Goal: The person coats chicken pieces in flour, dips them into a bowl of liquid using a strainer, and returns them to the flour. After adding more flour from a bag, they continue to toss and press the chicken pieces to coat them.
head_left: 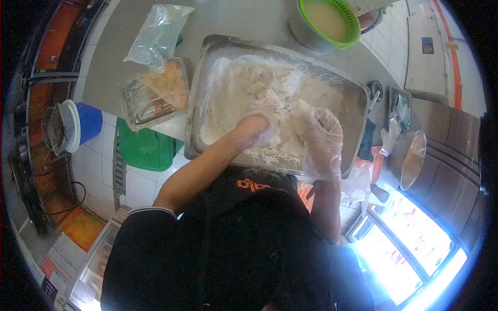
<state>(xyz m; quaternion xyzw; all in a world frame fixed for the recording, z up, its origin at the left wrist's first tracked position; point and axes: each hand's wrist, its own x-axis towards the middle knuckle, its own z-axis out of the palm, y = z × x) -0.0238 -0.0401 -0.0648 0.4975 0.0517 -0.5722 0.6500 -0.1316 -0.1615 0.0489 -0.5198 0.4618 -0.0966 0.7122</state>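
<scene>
A large metal tray holds a wide bed of pale flour, clumped and crumbly in places. My left hand, in a clear plastic glove, reaches into the flour near the middle. Its fingers are coated white and blend into the powder, so their pose is hidden. Just to the right, my right hand wears a loose, flour-dusted clear glove. Its fingers curl inward over the flour, and whatever they hold cannot be made out. Floury lumps lie between the two hands.
Left of the tray stands a clear plastic container with breaded-looking pieces, beside a plastic bag. A green basket sits in a metal pot at the back. A green bin and a blue bucket are on the left.
</scene>
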